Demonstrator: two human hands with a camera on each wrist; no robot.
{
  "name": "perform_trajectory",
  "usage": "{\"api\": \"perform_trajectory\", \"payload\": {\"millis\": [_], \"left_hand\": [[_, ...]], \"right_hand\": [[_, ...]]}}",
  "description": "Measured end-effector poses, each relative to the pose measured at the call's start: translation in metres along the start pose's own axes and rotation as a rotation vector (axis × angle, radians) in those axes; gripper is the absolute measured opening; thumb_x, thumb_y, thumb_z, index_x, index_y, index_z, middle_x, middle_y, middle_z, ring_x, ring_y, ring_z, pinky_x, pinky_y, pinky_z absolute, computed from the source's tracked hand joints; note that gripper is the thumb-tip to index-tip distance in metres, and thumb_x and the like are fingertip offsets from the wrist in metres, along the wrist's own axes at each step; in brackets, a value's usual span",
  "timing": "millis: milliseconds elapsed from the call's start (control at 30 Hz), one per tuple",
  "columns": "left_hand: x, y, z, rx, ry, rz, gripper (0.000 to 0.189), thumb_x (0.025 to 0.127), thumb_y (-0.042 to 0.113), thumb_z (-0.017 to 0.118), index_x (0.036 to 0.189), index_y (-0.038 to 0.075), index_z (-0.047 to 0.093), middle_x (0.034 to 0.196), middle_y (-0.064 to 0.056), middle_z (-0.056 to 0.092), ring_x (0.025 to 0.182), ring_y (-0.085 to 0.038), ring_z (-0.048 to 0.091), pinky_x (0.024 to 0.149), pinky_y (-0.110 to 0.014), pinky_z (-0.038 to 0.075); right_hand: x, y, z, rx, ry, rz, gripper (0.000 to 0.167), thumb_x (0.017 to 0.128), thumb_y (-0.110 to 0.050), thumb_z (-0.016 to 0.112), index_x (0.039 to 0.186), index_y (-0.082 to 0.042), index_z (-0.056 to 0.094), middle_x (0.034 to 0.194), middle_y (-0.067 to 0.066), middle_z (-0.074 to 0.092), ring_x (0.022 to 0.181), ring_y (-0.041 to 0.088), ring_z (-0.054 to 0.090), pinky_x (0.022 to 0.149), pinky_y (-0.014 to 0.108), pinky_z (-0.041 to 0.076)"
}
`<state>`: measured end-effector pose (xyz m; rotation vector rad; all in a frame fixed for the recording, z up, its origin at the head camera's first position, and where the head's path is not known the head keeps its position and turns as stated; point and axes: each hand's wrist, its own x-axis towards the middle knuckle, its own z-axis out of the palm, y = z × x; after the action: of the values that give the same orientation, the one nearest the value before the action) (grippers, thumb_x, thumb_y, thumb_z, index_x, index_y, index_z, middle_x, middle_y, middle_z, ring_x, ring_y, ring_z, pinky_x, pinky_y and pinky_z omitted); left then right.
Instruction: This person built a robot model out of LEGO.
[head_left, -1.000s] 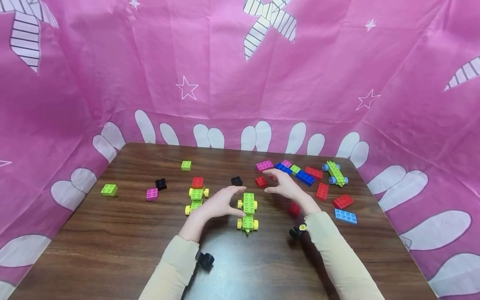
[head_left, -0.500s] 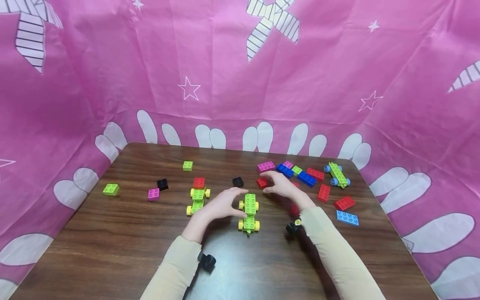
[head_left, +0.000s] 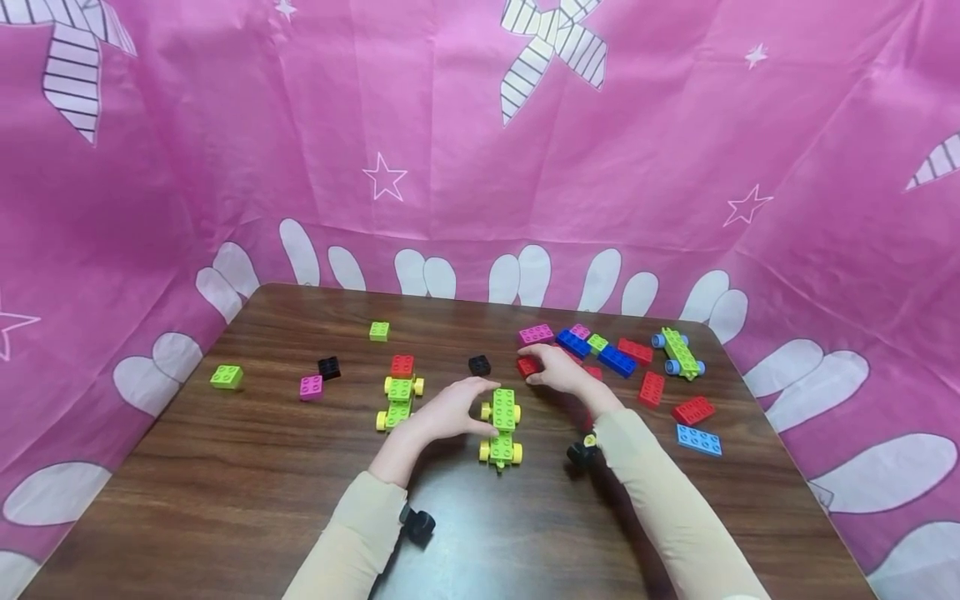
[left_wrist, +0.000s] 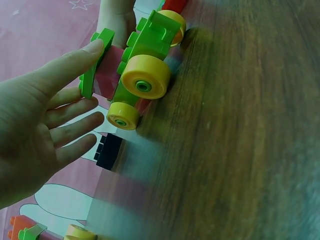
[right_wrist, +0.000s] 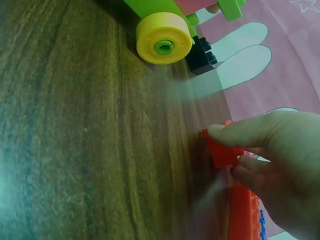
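Observation:
A toy car (head_left: 502, 452) with a green base and yellow wheels stands mid-table. Above its base is a pink block (left_wrist: 108, 77), topped by a green brick (head_left: 504, 408). My left hand (head_left: 450, 411) pinches that green brick between thumb and index finger, the other fingers spread. To the right, my right hand (head_left: 558, 369) grips a small red brick (right_wrist: 220, 151) on the table, thumb on one side and fingertips on the other. A longer red brick (right_wrist: 240, 212) lies right beside those fingers. A black brick (head_left: 479, 365) sits behind the car.
A second yellow-wheeled car (head_left: 399, 400) with a red brick (head_left: 402, 366) stands left. At the right lie blue bricks (head_left: 617, 361), red bricks (head_left: 652, 388), a light-blue brick (head_left: 699, 439) and a blue-wheeled base (head_left: 680, 352). Green (head_left: 227, 377) and pink (head_left: 311, 387) bricks lie far left.
My right hand has moved slightly left and down onto the small red brick, its fingers closing round it. The left hand stays at the toy car.

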<state>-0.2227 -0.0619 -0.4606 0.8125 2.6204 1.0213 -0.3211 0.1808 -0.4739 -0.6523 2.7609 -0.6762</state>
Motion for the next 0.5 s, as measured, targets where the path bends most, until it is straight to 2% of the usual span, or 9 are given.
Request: {"api": "perform_trajectory", "payload": {"millis": [500], "left_hand": [[0.0009, -0.0002, 0.0012, -0.008, 0.006, -0.007, 0.075, 0.08, 0.036, 0.08, 0.141, 0.005, 0.049, 0.144, -0.014, 0.051, 0.132, -0.028, 0.049, 0.111, -0.044, 0.039]], "right_hand": [[0.0033, 0.0029, 0.0063, -0.016, 0.027, 0.014, 0.046, 0.087, -0.009, 0.072, 0.131, -0.006, 0.06, 0.135, 0.018, 0.058, 0.129, 0.037, 0.05, 0.109, 0.056, 0.038]]}}
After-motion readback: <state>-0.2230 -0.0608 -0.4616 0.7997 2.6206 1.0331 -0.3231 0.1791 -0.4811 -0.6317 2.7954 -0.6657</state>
